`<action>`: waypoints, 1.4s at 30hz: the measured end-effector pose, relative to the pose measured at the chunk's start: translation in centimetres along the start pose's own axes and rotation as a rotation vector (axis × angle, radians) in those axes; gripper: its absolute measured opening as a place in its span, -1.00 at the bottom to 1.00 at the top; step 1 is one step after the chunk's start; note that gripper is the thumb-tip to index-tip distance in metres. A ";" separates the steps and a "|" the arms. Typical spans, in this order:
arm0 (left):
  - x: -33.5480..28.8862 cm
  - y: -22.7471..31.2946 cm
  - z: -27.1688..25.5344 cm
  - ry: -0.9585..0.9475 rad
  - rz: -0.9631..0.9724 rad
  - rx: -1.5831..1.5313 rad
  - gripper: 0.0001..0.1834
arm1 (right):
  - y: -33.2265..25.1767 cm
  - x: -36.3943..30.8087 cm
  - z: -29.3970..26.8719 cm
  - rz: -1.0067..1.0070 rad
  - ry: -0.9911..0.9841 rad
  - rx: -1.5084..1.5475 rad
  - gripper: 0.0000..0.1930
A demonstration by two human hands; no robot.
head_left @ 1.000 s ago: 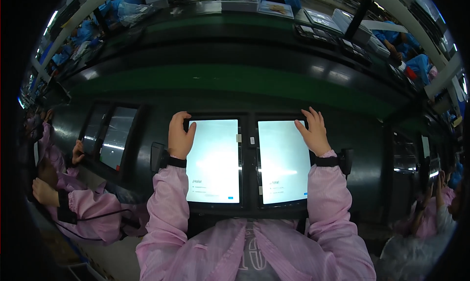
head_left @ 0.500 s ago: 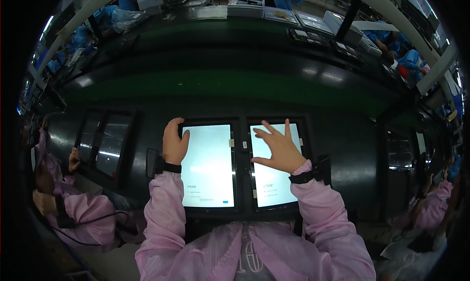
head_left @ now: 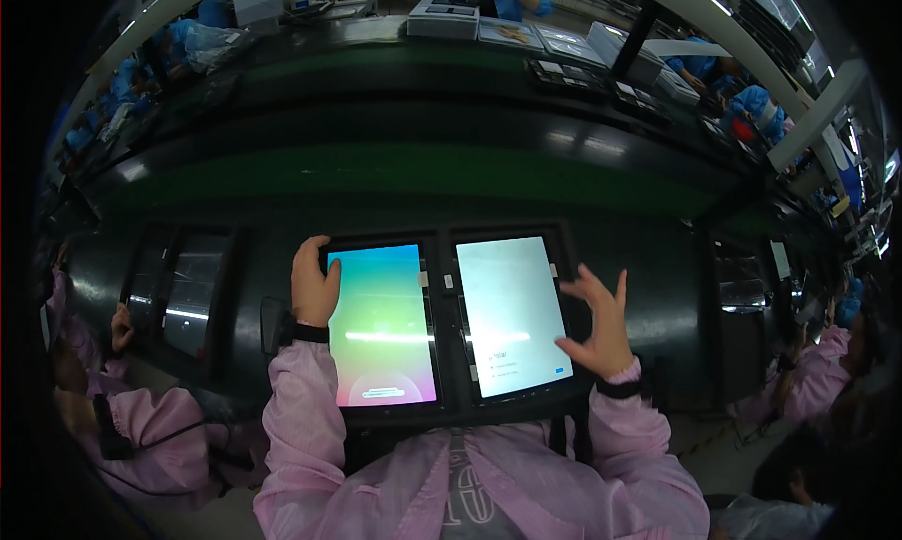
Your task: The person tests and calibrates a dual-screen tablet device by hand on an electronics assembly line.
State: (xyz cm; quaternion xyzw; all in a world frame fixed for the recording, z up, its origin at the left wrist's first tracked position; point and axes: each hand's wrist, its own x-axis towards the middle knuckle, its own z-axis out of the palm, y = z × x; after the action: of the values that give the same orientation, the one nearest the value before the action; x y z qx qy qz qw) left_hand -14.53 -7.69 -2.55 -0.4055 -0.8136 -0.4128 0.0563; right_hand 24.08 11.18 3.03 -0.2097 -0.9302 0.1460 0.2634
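Color fills the left tablet [head_left: 381,300], blue at the top through green and yellow to pink, while the right tablet [head_left: 512,305] beside it glows nearly white with a few lines of print. Both lie face up in one dark tray [head_left: 449,343], each in its own side, on a dark counter [head_left: 667,291] directly before the person whose hands I follow from a distance. The left hand [head_left: 315,296] lies along the left tablet's upper left edge, thumb by the screen and fingers over the tray's rim (I cannot tell whether its grip is holding either one). The right hand [head_left: 601,328] has a wide grip with nothing in it, fingers spread and thumb tip at the right tablet's right edge; whether it touches, I cannot say. Black bands circle both wrists, above pink sleeves. To the left, I see a co-worker's hand [head_left: 122,328] beside a second tray [head_left: 214,338] of dark-screened tablets. Across the counter, beyond a green strip [head_left: 376,169], a person in blue [head_left: 507,4] works behind a white box [head_left: 442,23].
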 end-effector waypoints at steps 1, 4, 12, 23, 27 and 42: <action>0.1 -0.4 0.0 -0.008 -0.002 -0.003 -0.61 | -0.3 -1.6 -0.5 -0.009 -0.077 -0.012 -0.17; 0.0 0.2 0.0 -0.004 -0.012 -0.001 -0.61 | -1.4 -4.8 0.7 0.028 -0.310 -0.091 -0.18; 0.2 0.3 0.1 -0.025 -0.038 -0.005 -0.60 | -6.9 -3.1 3.0 -0.183 -0.371 0.193 -0.12; 0.3 -0.1 0.3 0.001 -0.011 0.017 -0.63 | 0.3 -0.4 2.3 0.197 0.029 0.366 -0.30; 0.5 -0.3 0.4 0.010 -0.016 -0.007 -0.64 | 1.5 -0.5 4.2 0.293 -0.034 0.209 -0.36; 0.2 -0.4 0.1 0.009 -0.071 -0.099 -0.65 | 1.1 -0.6 4.3 0.317 -0.041 0.151 -0.41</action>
State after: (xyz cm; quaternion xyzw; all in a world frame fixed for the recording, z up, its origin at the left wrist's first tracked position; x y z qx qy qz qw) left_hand -14.91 -7.66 -2.76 -0.3768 -0.8059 -0.4560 0.0252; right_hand 22.49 11.16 -1.15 -0.3302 -0.8770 0.2594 0.2334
